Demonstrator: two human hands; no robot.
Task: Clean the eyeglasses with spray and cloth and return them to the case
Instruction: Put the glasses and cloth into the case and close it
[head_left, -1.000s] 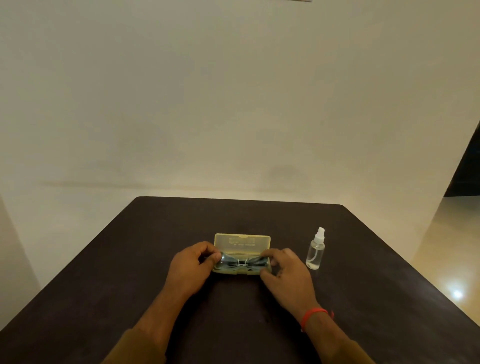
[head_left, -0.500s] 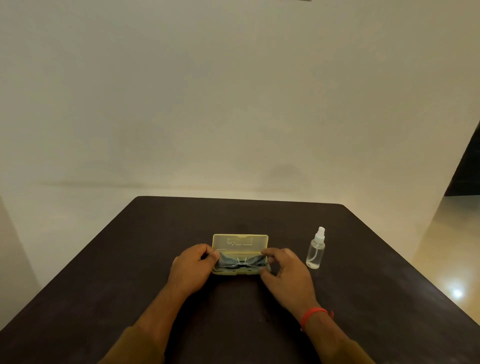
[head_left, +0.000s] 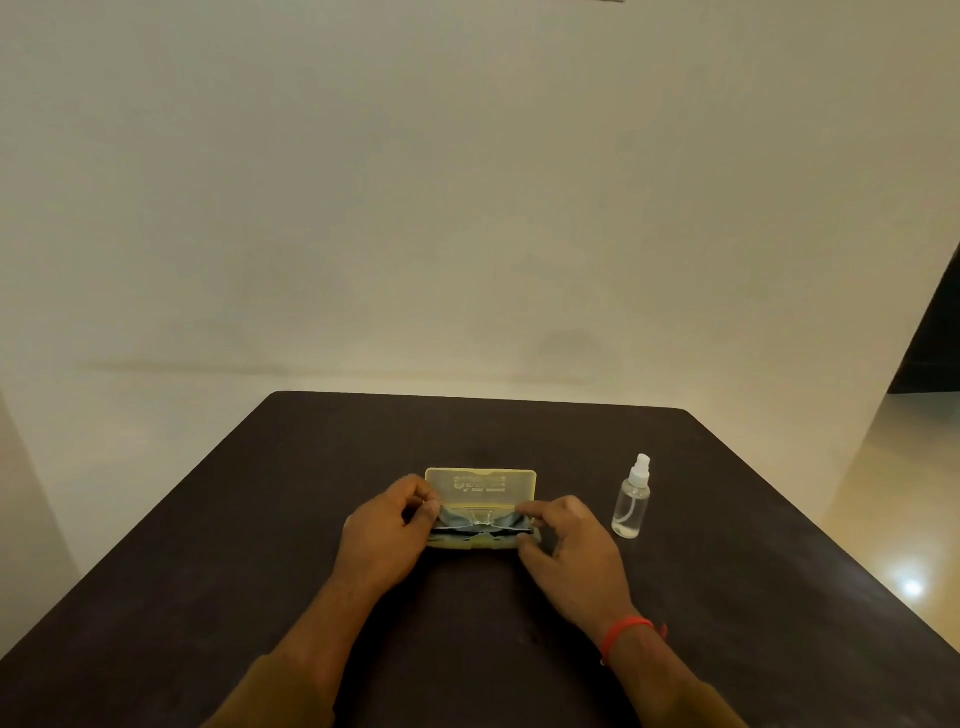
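Note:
An open yellowish eyeglass case (head_left: 480, 483) lies at the middle of the dark table, its lid standing up at the back. Folded eyeglasses (head_left: 480, 524) with a thin frame rest in the case's tray on a grey cloth (head_left: 452, 518). My left hand (head_left: 384, 535) pinches the left end of the glasses at the case's left side. Fingertips of my right hand (head_left: 569, 551) hold the right end, the thumb against the case's front corner. A small clear spray bottle (head_left: 632, 499) with a white nozzle stands upright to the right of the case, apart from my right hand.
The dark table (head_left: 260, 545) runs to a far edge near a pale wall. A red band is on my right wrist (head_left: 626, 631). Shiny floor (head_left: 909, 519) shows past the table's right edge.
Both hands stay at the case's ends. The glasses have sunk lower into the tray, and the cloth now lies flatter beneath them.

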